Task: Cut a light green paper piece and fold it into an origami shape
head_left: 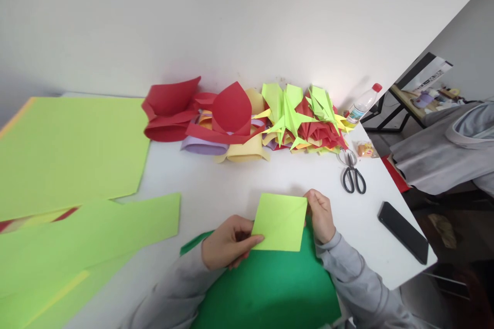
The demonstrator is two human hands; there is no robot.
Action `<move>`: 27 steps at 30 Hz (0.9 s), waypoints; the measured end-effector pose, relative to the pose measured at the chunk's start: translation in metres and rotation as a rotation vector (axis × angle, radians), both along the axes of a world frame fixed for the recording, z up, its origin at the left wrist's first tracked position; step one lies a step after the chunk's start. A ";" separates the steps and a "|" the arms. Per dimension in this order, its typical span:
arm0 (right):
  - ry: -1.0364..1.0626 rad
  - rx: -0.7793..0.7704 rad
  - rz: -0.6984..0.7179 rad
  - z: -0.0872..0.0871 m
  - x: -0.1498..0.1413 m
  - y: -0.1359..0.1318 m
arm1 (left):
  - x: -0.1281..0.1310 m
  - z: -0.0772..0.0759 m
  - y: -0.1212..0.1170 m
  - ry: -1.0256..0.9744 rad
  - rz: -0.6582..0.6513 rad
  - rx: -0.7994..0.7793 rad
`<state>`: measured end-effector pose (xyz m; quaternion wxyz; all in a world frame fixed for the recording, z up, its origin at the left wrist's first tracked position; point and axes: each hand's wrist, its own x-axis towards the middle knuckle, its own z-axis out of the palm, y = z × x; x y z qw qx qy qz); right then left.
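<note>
Left hand: [227, 241] thumb pressed on top of the lime square [280, 222] at its lower left, other fingers curled beneath, gripping it.
Right hand: [319, 213] fingertips pinched closed on the square's upper right corner.
Lime square: held between the 2 hands, above the green sheet [266, 288] at the table's near edge.
Black phone: [404, 232] near the near right corner of the white table [204, 177].
Scissors: [352, 172] black-handled, inward from the right edge.
Wrapped snack: [366, 149] at the right edge.
Bottle: [363, 105] red-capped, tilted in view, at the far right corner.
Folded paper shapes: [285, 118] lime, red and yellow, along the far edge.
Curled paper pieces: [231, 113] red, purple and cream, left of those.
Lime sheets: [77, 154] large, across the left end.
Room: pale wall [216, 20] behind the far edge; grey garment [443, 149] and cluttered desk [411, 103] beyond the right edge.
</note>
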<state>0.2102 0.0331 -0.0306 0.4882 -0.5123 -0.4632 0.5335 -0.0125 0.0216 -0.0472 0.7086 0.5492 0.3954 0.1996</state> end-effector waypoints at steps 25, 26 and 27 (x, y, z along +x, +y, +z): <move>-0.172 -0.063 0.145 -0.001 -0.005 -0.003 | 0.000 0.008 0.002 0.019 0.155 0.041; -0.172 -0.049 0.143 0.000 -0.004 -0.003 | 0.000 0.008 0.002 0.021 0.160 0.042; -0.174 -0.039 0.149 0.001 -0.004 -0.003 | 0.000 0.008 0.002 0.022 0.165 0.044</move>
